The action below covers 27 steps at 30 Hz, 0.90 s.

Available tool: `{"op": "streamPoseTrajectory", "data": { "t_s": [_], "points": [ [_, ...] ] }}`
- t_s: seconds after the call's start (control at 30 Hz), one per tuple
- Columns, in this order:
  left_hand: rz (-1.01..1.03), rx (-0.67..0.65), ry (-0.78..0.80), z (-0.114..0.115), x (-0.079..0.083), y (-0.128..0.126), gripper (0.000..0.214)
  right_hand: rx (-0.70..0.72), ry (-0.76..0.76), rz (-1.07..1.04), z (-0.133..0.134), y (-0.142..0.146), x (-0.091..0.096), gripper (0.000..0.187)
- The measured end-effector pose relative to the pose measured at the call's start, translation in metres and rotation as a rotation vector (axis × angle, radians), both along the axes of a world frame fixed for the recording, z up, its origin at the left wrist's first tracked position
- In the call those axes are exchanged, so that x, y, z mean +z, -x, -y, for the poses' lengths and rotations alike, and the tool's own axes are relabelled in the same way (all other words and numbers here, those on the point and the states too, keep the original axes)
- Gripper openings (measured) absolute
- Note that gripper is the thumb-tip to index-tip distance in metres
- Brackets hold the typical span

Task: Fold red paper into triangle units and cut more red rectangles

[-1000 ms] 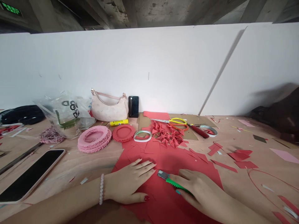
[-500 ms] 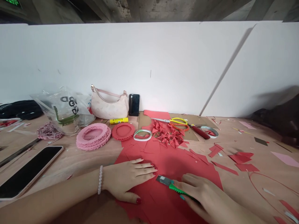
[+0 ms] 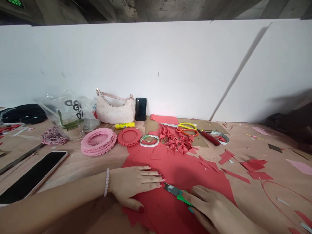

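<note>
A large sheet of red paper point(image 3: 180, 169) lies on the table under both hands. My left hand point(image 3: 136, 183), with a beaded bracelet at the wrist, rests flat on it with the fingers stretched out. In my right hand point(image 3: 207, 204) is a green utility knife point(image 3: 181, 196), gripped low over the paper. Its metal tip points left and sits close beside my left fingertips. I cannot tell whether the blade touches the paper. Beyond the hands, small folded red paper pieces point(image 3: 176, 141) are heaped on the sheet.
Behind lie scissors point(image 3: 187, 128), a tape roll point(image 3: 223, 138), a white ring point(image 3: 149, 141), red point(image 3: 129, 137) and pink paper rings point(image 3: 98, 143), and a glue stick point(image 3: 124, 125). A phone point(image 3: 34, 177) lies left. A handbag point(image 3: 114, 109) stands by the white wall. Red scraps point(image 3: 253, 164) litter the right.
The view has shifted slightly. My left hand stays flat on the paper, and the knife in my right hand is angled a little more steeply, its tip still near the left fingertips.
</note>
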State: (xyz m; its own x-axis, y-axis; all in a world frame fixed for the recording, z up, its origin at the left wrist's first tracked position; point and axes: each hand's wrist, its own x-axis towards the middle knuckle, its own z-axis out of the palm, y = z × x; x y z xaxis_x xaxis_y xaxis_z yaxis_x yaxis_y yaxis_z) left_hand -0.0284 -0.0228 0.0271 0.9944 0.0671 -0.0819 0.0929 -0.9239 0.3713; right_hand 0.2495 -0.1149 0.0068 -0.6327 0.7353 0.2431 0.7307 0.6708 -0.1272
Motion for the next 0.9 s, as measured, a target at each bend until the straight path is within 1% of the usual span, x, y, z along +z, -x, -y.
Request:
{"op": "streamPoseTrajectory", "data": {
  "t_s": [0.17,0.3,0.37,0.47,0.53,0.67,0.77,0.9],
  "points": [
    [-0.041,-0.016,0.002,-0.002,0.003,-0.002,0.071,-0.007,-0.041,0.04,-0.001,0.005,-0.001,0.043],
    [-0.036,-0.053,0.019,-0.001,0.004,-0.001,0.074,0.017,-0.029,0.109,-0.001,0.007,0.003,0.042],
    [-0.014,-0.002,0.019,0.004,0.004,0.001,0.075,0.03,-0.032,0.125,0.0,0.005,0.004,0.04],
    [0.004,0.204,0.004,0.016,0.001,0.005,0.076,0.044,-0.065,0.105,0.001,0.005,0.001,0.039],
    [0.001,0.282,-0.005,0.024,-0.002,0.007,0.08,0.043,-0.096,0.077,0.001,0.006,-0.004,0.038],
    [-0.012,0.285,-0.002,0.029,-0.003,0.007,0.082,0.03,-0.124,0.029,-0.002,0.01,-0.009,0.034],
    [-0.029,0.286,0.004,0.028,-0.003,0.006,0.083,0.024,-0.096,0.041,-0.004,0.01,-0.005,0.034],
    [0.009,0.276,0.009,0.027,-0.005,0.008,0.083,0.013,-0.069,0.044,-0.003,0.008,0.003,0.038]
  ]
}}
